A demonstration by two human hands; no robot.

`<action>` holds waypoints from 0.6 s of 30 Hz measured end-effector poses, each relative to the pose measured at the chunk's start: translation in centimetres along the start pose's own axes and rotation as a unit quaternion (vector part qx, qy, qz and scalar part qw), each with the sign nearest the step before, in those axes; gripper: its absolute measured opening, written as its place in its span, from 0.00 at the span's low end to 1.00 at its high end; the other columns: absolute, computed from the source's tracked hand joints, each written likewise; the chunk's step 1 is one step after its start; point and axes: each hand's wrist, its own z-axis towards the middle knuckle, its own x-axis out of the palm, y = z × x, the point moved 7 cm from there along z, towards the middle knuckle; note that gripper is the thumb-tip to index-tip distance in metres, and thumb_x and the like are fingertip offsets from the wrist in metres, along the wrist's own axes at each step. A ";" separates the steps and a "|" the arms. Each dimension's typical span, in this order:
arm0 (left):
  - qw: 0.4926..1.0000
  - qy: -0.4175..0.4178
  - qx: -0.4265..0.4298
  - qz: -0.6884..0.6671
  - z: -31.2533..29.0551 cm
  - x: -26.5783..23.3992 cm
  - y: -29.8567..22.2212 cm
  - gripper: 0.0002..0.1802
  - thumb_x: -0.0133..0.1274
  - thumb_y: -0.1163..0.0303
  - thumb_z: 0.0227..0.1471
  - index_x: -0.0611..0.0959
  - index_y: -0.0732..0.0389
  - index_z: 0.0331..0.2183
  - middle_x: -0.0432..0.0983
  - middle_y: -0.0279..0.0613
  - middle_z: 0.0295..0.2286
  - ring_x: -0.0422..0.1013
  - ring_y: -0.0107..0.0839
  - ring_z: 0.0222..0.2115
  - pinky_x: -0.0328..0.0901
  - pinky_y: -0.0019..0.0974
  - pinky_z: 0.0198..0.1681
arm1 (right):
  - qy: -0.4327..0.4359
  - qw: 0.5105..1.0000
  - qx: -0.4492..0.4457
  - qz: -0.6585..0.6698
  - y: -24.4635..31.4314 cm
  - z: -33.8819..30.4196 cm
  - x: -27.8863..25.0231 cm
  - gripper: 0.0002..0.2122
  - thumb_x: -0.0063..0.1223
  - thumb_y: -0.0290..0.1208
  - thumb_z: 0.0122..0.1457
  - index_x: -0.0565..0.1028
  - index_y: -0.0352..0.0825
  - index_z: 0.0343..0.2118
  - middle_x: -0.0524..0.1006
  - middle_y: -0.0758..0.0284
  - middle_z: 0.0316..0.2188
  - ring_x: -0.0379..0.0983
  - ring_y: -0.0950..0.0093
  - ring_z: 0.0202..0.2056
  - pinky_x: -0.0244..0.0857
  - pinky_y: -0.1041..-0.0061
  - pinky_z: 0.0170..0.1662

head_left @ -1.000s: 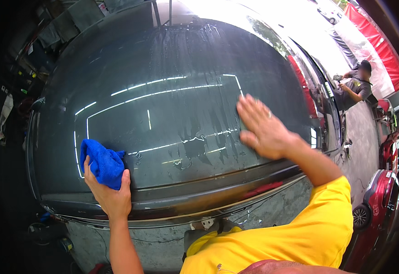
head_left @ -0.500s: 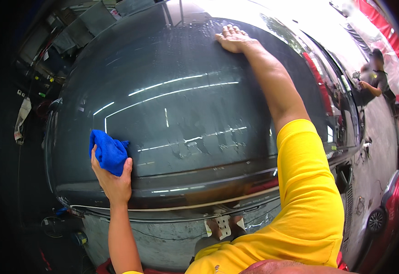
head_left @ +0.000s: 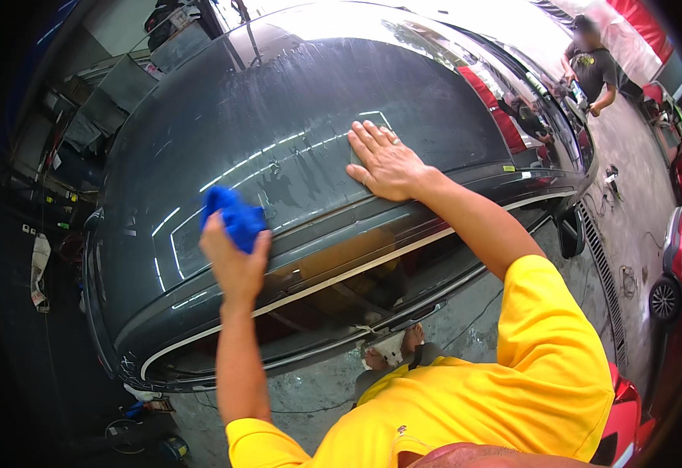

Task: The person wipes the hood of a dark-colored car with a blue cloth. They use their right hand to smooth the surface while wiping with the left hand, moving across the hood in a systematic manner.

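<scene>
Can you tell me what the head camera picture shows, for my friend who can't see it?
A person in a yellow shirt leans over the wet roof of a dark grey car, the left hand gripping a bunched bright blue cloth and the right hand pressed flat on the roof. Another person stands by the car's far end, and red cars are parked at right.

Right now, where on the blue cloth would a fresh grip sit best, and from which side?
The blue cloth is bunched, pressed to the dark car roof by the left hand, whose fingers cover its lower edge. Probably best to take the exposed bunched upper part, from above and the far side, since it stands proud of the wet surface. The right hand lies flat on the roof, empty.
</scene>
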 end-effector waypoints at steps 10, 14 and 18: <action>0.995 0.081 -0.035 0.056 -2.4 7.7 -12.8 0.58 0.68 0.50 0.51 0.54 0.57 0.72 0.43 0.57 0.72 0.47 0.64 0.71 0.46 0.71 0.69 | -0.016 1.000 -0.012 0.009 -2.9 -0.9 0.4 0.36 0.25 0.55 0.75 0.47 0.30 0.74 0.44 0.55 0.77 0.35 0.59 0.77 0.31 0.59 0.78; 0.985 0.117 0.007 0.129 -1.8 7.3 -11.3 0.58 0.64 0.46 0.53 0.52 0.61 0.71 0.42 0.58 0.72 0.49 0.59 0.71 0.45 0.74 0.68 | -0.024 0.996 0.058 0.062 -8.3 11.5 -0.8 0.37 0.22 0.58 0.73 0.47 0.32 0.75 0.44 0.57 0.77 0.34 0.60 0.77 0.31 0.60 0.78; 0.986 0.136 0.016 0.095 -1.3 7.8 -11.5 0.58 0.64 0.48 0.54 0.51 0.63 0.71 0.41 0.57 0.73 0.48 0.56 0.72 0.41 0.74 0.69 | -0.023 0.980 0.177 0.089 -12.5 17.4 -2.5 0.36 0.22 0.55 0.73 0.47 0.33 0.75 0.43 0.58 0.77 0.34 0.61 0.77 0.31 0.59 0.78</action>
